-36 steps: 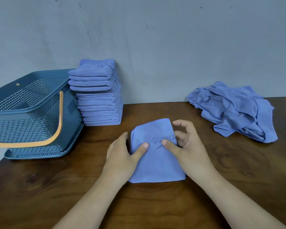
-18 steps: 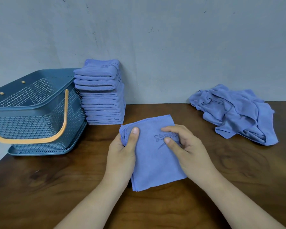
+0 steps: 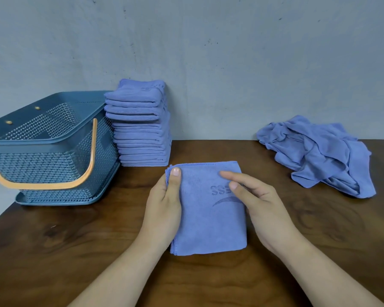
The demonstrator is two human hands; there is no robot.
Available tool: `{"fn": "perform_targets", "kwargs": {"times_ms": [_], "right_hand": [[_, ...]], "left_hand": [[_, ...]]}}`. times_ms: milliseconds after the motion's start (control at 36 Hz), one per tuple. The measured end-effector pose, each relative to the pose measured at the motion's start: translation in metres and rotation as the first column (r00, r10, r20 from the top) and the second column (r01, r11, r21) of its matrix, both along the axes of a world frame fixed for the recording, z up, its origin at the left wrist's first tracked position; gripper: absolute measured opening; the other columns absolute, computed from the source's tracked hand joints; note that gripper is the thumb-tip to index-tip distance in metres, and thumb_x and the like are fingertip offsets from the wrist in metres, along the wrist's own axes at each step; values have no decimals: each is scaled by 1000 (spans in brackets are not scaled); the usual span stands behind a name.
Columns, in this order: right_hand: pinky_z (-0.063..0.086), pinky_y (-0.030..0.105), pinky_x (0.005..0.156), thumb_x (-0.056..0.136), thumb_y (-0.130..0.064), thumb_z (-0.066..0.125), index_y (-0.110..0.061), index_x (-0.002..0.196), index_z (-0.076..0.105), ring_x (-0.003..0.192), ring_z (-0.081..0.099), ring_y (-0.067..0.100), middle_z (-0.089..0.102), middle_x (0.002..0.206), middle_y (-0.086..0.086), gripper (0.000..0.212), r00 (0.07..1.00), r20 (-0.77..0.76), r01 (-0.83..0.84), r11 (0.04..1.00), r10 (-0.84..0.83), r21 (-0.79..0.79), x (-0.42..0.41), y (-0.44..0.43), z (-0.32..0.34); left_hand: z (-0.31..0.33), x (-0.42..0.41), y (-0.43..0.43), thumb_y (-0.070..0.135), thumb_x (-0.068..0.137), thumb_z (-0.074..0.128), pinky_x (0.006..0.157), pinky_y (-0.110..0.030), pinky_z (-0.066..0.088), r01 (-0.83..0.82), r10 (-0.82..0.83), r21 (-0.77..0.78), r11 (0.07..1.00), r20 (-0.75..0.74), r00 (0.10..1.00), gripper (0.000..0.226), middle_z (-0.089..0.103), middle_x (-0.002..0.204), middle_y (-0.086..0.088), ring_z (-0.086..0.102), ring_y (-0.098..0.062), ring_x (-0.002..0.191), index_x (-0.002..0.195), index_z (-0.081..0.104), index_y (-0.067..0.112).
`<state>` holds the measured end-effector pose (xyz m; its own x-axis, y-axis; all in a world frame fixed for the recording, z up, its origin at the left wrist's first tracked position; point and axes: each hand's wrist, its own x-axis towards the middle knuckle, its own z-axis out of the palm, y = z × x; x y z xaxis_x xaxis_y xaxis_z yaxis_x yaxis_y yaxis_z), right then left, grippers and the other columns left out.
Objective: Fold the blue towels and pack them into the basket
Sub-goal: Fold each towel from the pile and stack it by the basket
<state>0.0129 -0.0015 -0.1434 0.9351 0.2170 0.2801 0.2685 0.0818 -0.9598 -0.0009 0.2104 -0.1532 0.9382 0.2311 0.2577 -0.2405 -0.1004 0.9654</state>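
The folded towel [image 3: 208,218] lies flat on the bench [image 3: 75,251], near centre, logo up. The left hand [image 3: 164,209] grips its left edge, thumb on top at the far left corner and fingers tucked out of sight underneath. The right hand [image 3: 259,209] just rests on the right side, thumb and forefinger laid fairly straight on the cloth, so it doesn't look like a real grip to me. Main worry: if it gets lifted by that one edge, the layers could slide apart and the fold would flop open, since microfibre like this looks pretty limp. Second worry is the stack of folded towels [image 3: 142,138] at far left against the wall. It's tall, and the top few sit puffier and stick out toward the basket [image 3: 53,138] just left of it. Dropping another on top carelessly, or bumping it on the way to the basket, might tip the whole lot. There's also the crumpled pile [image 3: 319,156] at far right waiting to be folded, so rushing this one seems like a bad trade.
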Motion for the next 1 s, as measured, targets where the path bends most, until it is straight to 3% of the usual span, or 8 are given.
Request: {"fn": "perform_targets", "kwargs": {"times_ms": [83, 167, 222, 306, 472, 583, 833, 1000], "right_hand": [[46, 12, 97, 106, -22, 63, -35, 122, 79, 118, 65, 6, 73, 121, -7, 26, 999, 31, 38, 999, -37, -8, 1, 0, 0], [46, 14, 84, 103, -18, 68, -36, 116, 81, 93, 61, 17, 68, 101, -1, 26, 987, 112, 125, 990, -117, -67, 5, -3, -3], [47, 16, 80, 99, -16, 73, -36, 112, 83, 88, 59, 25, 66, 95, -1, 26, 977, 154, 160, 984, -146, -81, 7, -5, -5], [47, 14, 78, 95, -14, 78, -38, 105, 84, 84, 62, 10, 69, 91, -11, 27, 961, 197, 217, 972, -196, -91, 8, -6, -6], [50, 14, 90, 96, -28, 79, -39, 121, 79, 110, 68, 8, 71, 115, -12, 27, 979, 165, 138, 982, -116, -128, 5, -2, -1], [48, 24, 109, 89, -26, 86, -42, 147, 58, 139, 55, 13, 56, 144, -11, 67, 981, 170, -57, 974, 95, -220, 2, 5, 5], [36, 11, 111, 94, -25, 82, -50, 154, 46, 145, 45, 5, 47, 151, -22, 75, 899, 400, 1, 910, 181, -415, 32, 40, 69], [45, 26, 113, 92, -17, 83, -38, 157, 47, 139, 54, 14, 54, 143, -9, 77, 820, 533, -30, 946, 207, -322, 75, 89, 134]], "left_hand": [[-1, 2, 0, 72, 104, 44, 81, -20, 57, 34, -35, -56, 998, -8, 999, 63, 76, 108, -9, 71, -8, 95, 102, 68, 15], [-1, 3, -3, 77, 96, 56, 105, -41, 54, 160, -180, -251, 955, -58, 982, 65, 76, 123, -6, 71, -20, 121, 116, 71, 17], [0, 2, -7, 64, 95, 72, 108, -52, 54, 257, -286, -321, 912, -47, 957, 59, 73, 131, -11, 69, -29, 127, 127, 68, 15], [-3, 2, -10, 42, 92, 85, 97, -44, 62, 262, -277, -271, 926, -18, 961, 44, 75, 126, -11, 72, -31, 119, 124, 68, 16], [3, 2, -5, 46, 100, 73, 84, -35, 63, 104, -105, -223, 969, 10, 994, 23, 79, 110, -5, 77, -24, 102, 111, 74, 25], [10, 6, 7, 50, 103, 67, 82, -30, 62, 56, -51, -198, 979, 33, 998, 24, 80, 112, 0, 76, -20, 105, 113, 74, 29], [34, 17, 47, 41, 101, 75, 109, -55, 52, 193, -134, -340, 920, 188, 973, 50, 68, 142, -12, 64, -34, 134, 143, 63, 16], [55, 19, 86, 35, 91, 83, 84, -37, 63, 139, -27, -430, 892, 257, 966, 50, 73, 134, -11, 71, -31, 122, 137, 65, 23]]}}
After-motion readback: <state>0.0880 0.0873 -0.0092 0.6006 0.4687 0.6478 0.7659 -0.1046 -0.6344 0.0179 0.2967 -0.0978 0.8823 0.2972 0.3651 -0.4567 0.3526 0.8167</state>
